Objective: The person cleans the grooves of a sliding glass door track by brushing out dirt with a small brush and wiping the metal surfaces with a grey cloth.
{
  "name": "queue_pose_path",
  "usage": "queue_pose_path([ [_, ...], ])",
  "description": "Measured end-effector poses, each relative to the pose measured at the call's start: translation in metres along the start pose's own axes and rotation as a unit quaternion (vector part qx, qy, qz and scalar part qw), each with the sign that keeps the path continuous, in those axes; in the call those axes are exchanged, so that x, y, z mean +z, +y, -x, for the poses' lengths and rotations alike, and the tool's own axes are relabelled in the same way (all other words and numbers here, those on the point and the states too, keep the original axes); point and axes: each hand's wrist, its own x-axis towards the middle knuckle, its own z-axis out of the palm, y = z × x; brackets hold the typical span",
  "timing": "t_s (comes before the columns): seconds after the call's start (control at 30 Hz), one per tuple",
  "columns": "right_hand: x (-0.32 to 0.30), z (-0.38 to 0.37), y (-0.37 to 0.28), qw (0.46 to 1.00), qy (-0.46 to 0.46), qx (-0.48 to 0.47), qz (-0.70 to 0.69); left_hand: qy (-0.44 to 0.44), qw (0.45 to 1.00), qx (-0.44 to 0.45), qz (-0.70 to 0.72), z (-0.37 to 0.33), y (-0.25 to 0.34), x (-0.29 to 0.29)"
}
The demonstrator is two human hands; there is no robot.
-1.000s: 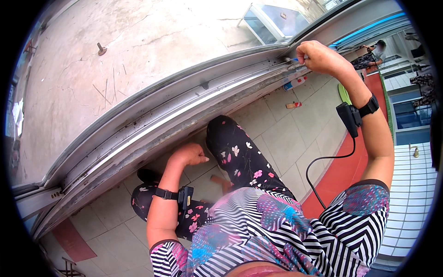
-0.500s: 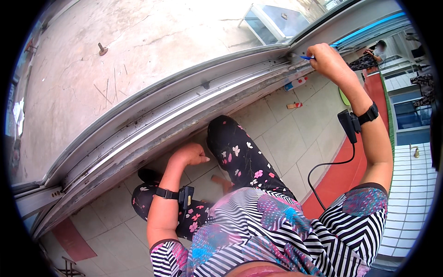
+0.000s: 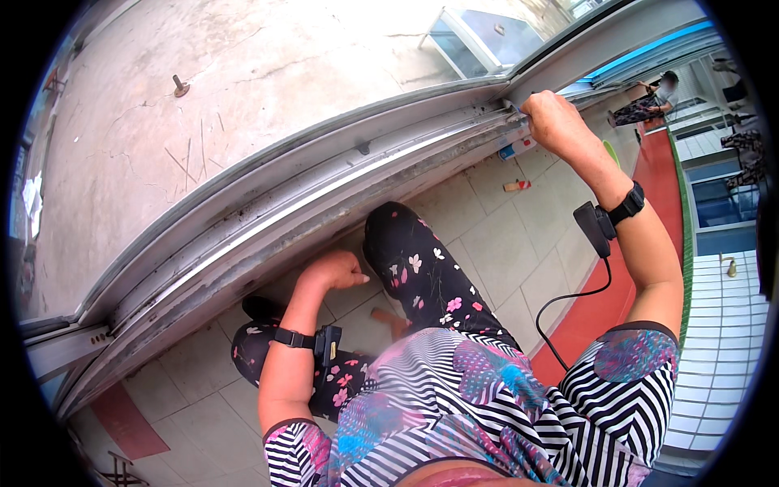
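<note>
My right hand (image 3: 556,122) is closed at the far right end of the metal window track (image 3: 324,191), by the upright frame. In its grip is a slim blue-handled tool, mostly hidden by the fingers now; its pale tip (image 3: 511,105) shows at the track's end, and its exact kind is unclear. My left hand (image 3: 337,272) is curled loosely with nothing visible in it. It rests beside my knee (image 3: 393,227), just on the near side of the sill, apart from the track. Dark dirt specks lie along the track's grooves.
A bottle with a blue label (image 3: 517,148) and a small red and tan packet (image 3: 517,186) lie on the tiled floor by the sill. A person (image 3: 649,101) sits far right. Beyond the window, a bolt (image 3: 180,86) stands on concrete. A cable (image 3: 560,296) hangs from my right wrist strap.
My right hand has moved left and slightly down toward the track's corner, and the blue handle has gone mostly behind the fingers. My left hand stays where it was.
</note>
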Motion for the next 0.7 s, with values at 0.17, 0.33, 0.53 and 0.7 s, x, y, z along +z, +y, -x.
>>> queue_pose_path([
  [0.17,-0.019,0.003,0.041,0.972,-0.041,-0.032,-0.231,0.004,1.0,-0.002,0.003,0.0,0.002,-0.003],
  [0.33,-0.027,0.01,0.043,0.991,0.025,-0.022,-0.132,0.011,1.0,-0.015,-0.013,0.0,0.003,-0.002],
  [0.53,-0.003,0.007,0.026,0.998,0.051,-0.011,-0.028,-0.005,1.0,-0.01,-0.007,-0.003,-0.001,0.002],
  [0.7,0.007,0.008,-0.011,0.999,0.028,0.007,0.043,0.001,1.0,-0.004,-0.002,-0.001,0.0,0.002],
])
